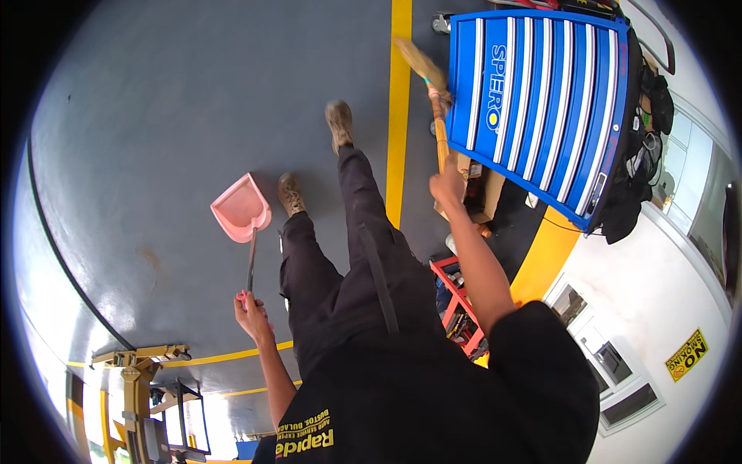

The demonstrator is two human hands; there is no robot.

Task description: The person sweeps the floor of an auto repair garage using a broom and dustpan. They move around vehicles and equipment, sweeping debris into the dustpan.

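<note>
My left hand (253,315) is closed around the pink grip of a long-handled dustpan (241,209). Its pink pan is low by the grey floor, left of my shoes, with the open side facing away from me; whether it touches the floor I cannot tell. In my right hand (448,185) is the handle of a soft broom (425,63), fingers wrapped round it. The tan bristles point away, near the yellow floor line and beside the blue tool cabinet.
A blue wheeled tool cabinet (533,108) stands at the right, with a cardboard box (488,193) beside it. Nearer me is a red tool cart (457,309). A yellow line (398,116) runs along the floor (193,93). A yellow lift post (137,394) stands at lower left.
</note>
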